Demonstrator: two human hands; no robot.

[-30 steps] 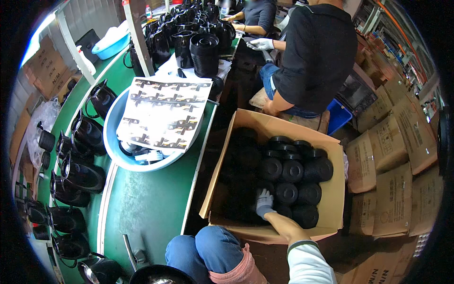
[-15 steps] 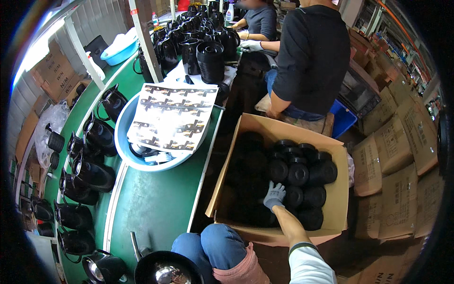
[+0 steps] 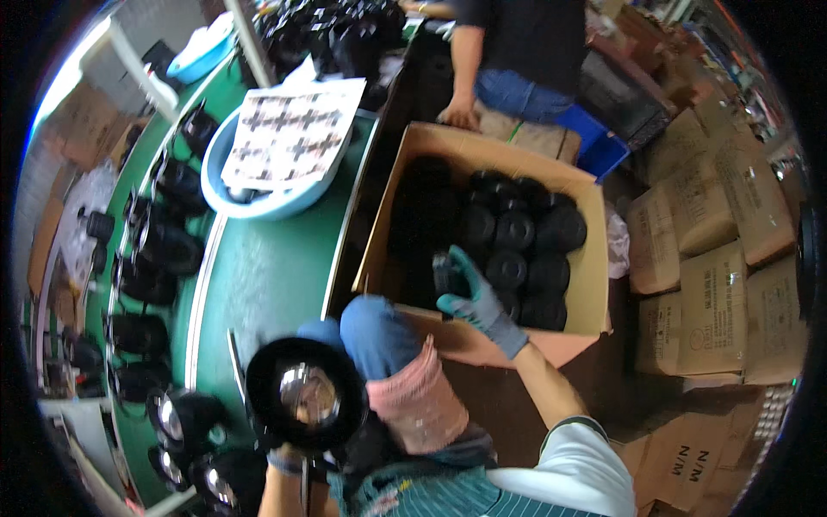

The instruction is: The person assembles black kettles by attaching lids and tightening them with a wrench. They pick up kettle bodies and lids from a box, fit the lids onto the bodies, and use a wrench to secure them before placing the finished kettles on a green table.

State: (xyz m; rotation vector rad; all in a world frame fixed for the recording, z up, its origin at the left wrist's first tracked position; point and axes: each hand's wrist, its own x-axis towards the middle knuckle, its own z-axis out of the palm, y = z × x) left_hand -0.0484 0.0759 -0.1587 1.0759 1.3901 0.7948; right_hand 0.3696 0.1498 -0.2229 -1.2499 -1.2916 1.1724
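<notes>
My right hand point(image 3: 479, 303), in a grey and teal glove, is over the near part of a cardboard box point(image 3: 594, 293). Between its thumb and fingers sits a small dark piece point(image 3: 443, 274), perhaps a black lid. Several black round lids point(image 3: 506, 269) lie stacked in the box below and beyond. At the lower left, a black jug point(image 3: 258, 388) with a shiny metal interior faces up by my lap. My left hand point(image 3: 286, 458), gloved, is under the jug's near side, supporting it; the jug hides its fingers.
Black jugs point(image 3: 168, 246) line the green bench point(image 3: 258, 284) on the left. A light blue basin point(image 3: 293, 207) there carries printed sheets point(image 3: 293, 129). Another person point(image 3: 525, 52) sits beyond the box. Stacked cartons point(image 3: 715, 293) stand at the right. A metal rod point(image 3: 234, 362) rises beside the jug.
My right hand has drawn up and back from among the lids, with a dark piece now at its fingers. The view has tipped downward, bringing more of the jug and my left wrist into sight.
</notes>
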